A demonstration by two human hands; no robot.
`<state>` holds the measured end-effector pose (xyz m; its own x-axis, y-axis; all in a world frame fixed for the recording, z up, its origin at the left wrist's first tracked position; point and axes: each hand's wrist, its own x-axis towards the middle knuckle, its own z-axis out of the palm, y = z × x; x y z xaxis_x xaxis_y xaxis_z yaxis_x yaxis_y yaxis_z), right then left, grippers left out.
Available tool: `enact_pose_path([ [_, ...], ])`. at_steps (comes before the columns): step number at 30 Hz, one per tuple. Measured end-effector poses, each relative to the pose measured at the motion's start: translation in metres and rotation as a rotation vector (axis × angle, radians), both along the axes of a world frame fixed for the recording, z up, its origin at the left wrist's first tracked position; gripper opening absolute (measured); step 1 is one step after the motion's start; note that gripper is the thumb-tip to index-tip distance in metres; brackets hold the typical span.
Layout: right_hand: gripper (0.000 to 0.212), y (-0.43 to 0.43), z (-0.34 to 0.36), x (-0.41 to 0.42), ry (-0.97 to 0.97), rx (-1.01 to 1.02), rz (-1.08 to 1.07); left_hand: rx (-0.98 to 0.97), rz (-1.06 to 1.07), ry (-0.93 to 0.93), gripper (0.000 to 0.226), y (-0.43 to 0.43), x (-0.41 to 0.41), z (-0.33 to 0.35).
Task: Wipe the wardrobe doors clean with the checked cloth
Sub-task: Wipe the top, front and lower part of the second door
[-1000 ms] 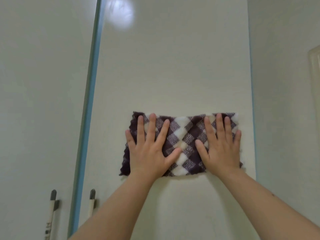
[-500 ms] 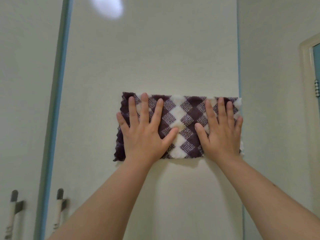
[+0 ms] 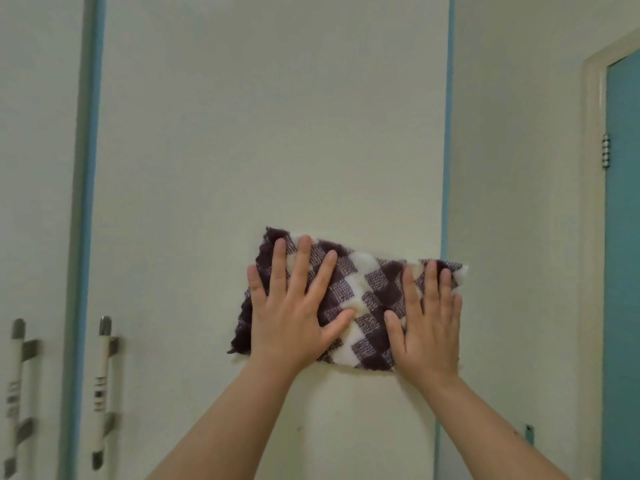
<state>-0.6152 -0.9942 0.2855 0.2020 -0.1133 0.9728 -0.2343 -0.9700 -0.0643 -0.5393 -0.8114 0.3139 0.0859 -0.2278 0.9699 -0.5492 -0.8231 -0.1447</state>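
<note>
A purple and white checked cloth (image 3: 360,303) lies flat against the pale wardrobe door (image 3: 263,133), near the door's right edge. My left hand (image 3: 294,306) presses the cloth's left half with straight, spread fingers. My right hand (image 3: 427,320) presses its right half the same way. The cloth's right corner reaches past the blue strip along the door's right edge. Both palms hide the lower part of the cloth.
A second wardrobe door (image 3: 34,168) stands to the left, beyond a blue-green gap. Two upright bar handles (image 3: 104,386) (image 3: 15,393) sit low on either side of that gap. At far right are a pale wall (image 3: 512,202) and a teal room door (image 3: 623,237) with a hinge.
Both hands have slid the cloth down and to the right across the door, and it now tilts with its right end lower. The view has shifted, showing more of the handles and the teal door.
</note>
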Motion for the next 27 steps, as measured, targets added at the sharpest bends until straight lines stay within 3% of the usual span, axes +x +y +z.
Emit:
enact_pose_path([
  [6, 0.060, 0.000, -0.059, -0.001, 0.044, -0.010, -0.006, 0.042, 0.019, 0.017, 0.080, 0.003, 0.001, -0.058],
  [12, 0.064, 0.004, -0.036, -0.002, 0.077, 0.030, -0.029, 0.075, 0.003, 0.008, 0.072, 0.006, 0.002, -0.059],
  [27, 0.070, 0.013, 0.172, 0.003, 0.049, 0.025, -0.036, -0.079, 0.059, 0.022, 0.081, 0.013, 0.009, 0.141],
])
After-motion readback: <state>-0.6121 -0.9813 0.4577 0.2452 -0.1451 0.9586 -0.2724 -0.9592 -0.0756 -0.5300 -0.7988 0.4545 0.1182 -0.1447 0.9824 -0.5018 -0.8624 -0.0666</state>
